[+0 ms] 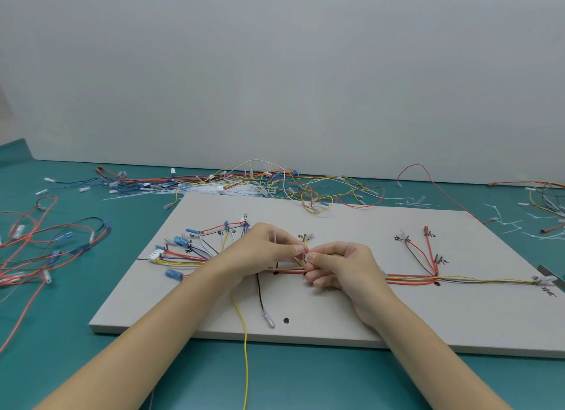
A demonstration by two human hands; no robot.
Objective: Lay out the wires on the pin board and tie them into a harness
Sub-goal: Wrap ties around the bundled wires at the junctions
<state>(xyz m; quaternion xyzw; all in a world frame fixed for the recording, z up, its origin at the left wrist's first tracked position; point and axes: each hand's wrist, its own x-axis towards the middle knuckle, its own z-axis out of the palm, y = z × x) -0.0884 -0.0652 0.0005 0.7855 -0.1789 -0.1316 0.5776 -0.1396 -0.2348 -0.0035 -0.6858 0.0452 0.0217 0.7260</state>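
Observation:
A pale grey pin board (351, 318) lies on the green table. A harness of red, yellow and dark wires (409, 279) runs across it, fanning into blue terminals and a white connector (155, 254) at the left. Both hands meet over the middle of the bundle. My left hand (269, 250) pinches a thin white cable tie (274, 235) whose tail sticks up. My right hand (339, 266) pinches the tie's other end at the wires. A yellow wire (244, 333) and a black wire (261, 299) hang toward the board's front edge.
Loose wires and a bunch of white cable ties (232, 189) are piled behind the board. More red and blue wires (46, 244) lie at the left, cut tie ends (513, 223) at the right. A metal tool (550, 275) shows at the right edge.

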